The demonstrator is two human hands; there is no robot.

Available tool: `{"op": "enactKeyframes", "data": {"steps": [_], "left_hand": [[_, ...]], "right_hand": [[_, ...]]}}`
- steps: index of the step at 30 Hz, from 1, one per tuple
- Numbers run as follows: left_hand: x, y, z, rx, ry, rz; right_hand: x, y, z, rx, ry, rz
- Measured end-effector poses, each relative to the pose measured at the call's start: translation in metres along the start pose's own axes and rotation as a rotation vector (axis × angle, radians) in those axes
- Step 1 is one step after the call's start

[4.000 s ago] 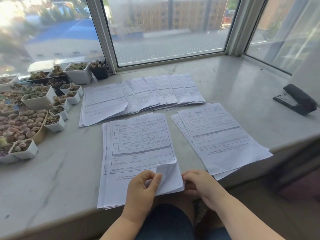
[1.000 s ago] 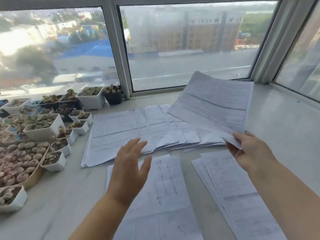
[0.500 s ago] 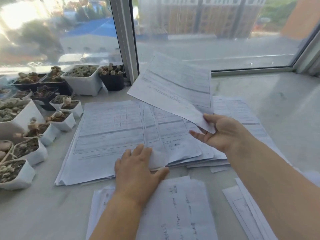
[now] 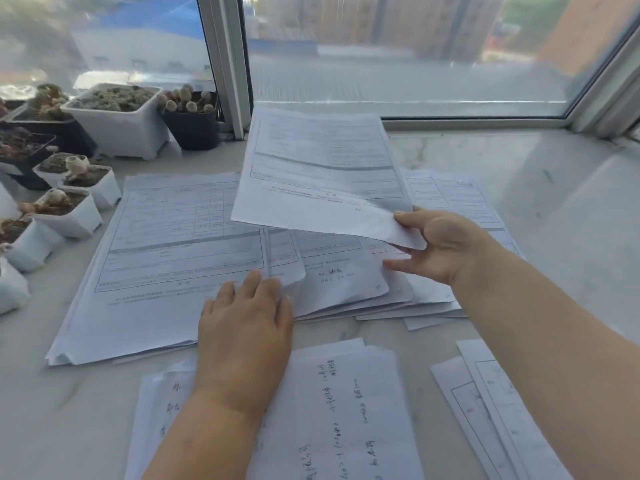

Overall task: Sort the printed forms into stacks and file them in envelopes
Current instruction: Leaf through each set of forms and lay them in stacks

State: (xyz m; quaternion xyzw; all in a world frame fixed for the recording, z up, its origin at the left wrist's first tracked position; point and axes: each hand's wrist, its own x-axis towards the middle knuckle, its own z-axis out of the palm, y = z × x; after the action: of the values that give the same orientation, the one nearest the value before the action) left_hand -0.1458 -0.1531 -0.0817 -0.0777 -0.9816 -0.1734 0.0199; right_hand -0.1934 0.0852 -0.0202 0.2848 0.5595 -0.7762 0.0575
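One printed form (image 4: 322,174) pinched at its corner in my right hand (image 4: 440,247), raised at 12 o'clock; my left hand (image 4: 246,327) lies flat, fingers straight, on the fanned stacks (image 4: 173,251).

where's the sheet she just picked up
In the head view the sheet is held up at centre by the right hand, above the fanned forms, just in front of the window frame.

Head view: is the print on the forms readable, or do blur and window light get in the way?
Head view: light enters through the window, no harsh glare on paper; the held form in the right hand is soft, its text unreadable; the left hand is fairly sharp; window frames bow from wide-angle distortion.
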Motion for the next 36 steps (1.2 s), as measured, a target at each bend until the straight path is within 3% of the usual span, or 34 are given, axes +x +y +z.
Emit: {"op": "enactKeyframes", "data": {"steps": [3, 8, 14, 18, 23, 26, 30, 33, 36], "left_hand": [[-0.002, 0.004, -0.006, -0.189, 0.146, -0.031], [-0.006, 0.002, -0.009, -0.488, 0.251, -0.162], [-0.006, 0.008, -0.008, -0.345, 0.141, -0.149], [-0.005, 0.008, -0.005, -0.21, 0.059, -0.13], [-0.001, 0.001, 0.0, -0.174, 0.078, -0.107], [-0.001, 0.001, -0.004, -0.241, 0.142, -0.178], [-0.004, -0.006, -0.014, -0.608, 0.379, -0.394], [0.001, -0.014, -0.021, -0.832, 0.501, -0.604], [0.003, -0.018, -0.02, -0.916, 0.515, -0.612]], "right_hand": [[-0.004, -0.002, 0.006, 0.067, -0.053, -0.062], [-0.003, 0.026, 0.049, 0.133, -0.219, 0.103], [-0.001, 0.047, 0.101, 0.283, -0.236, 0.207], [-0.001, 0.044, 0.107, 0.335, -0.253, 0.175], [-0.007, 0.039, 0.101, 0.281, -0.233, 0.129], [-0.011, 0.024, 0.086, 0.279, -0.186, 0.026], [-0.017, 0.004, 0.041, 0.5, -0.1, -0.066], [-0.024, 0.019, 0.007, -0.064, 0.107, -0.026], [-0.031, 0.032, -0.01, -0.765, 0.236, -0.236]]}}
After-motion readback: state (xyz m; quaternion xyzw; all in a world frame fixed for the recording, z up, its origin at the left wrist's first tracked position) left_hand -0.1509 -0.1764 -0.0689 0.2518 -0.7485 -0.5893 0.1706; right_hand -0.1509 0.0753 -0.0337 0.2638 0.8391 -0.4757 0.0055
